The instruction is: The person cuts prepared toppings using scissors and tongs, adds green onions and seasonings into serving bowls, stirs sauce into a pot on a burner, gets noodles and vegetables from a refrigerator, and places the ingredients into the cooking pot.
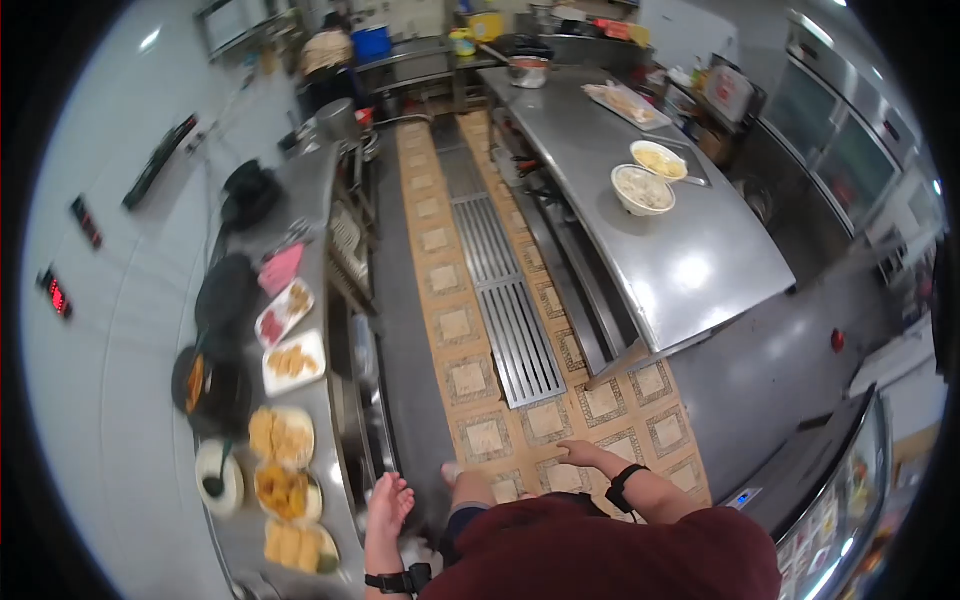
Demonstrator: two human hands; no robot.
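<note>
"While the left hand (390, 500) hangs beside the left counter (335, 452), how are its fingers entered?"

"Loosely curled, thumb apart, palm turned up. Black wristband (400, 580), one."

"Right hand (578, 453)?"

"Held over the tiled floor (545, 418), well apart from the left counter. Finger spacing: cannot tell. Black strap (625, 485) at the wrist."

"Goods nearest the left hand?"

"Yellow rolls (290, 545), one serving, near end of the left counter. Next along: golden rounds (287, 490), then golden pieces (280, 435). Farther: orange pieces (292, 360) on white; red pieces (272, 326) with brown ones on a second white tray; pink cloth (281, 268)."

"Wall side?"

"White pot (232, 500), containing a dark green ladle (214, 486); dark pans (225, 290) farther along."

"Opposite?"

"Steel worktable (690, 300). Two white bowls (640, 208), side by side: nearer, whitish contents; farther, yellow. Beyond them, a tray of pale food (625, 103); at the far end, a pan (528, 72)."
</note>
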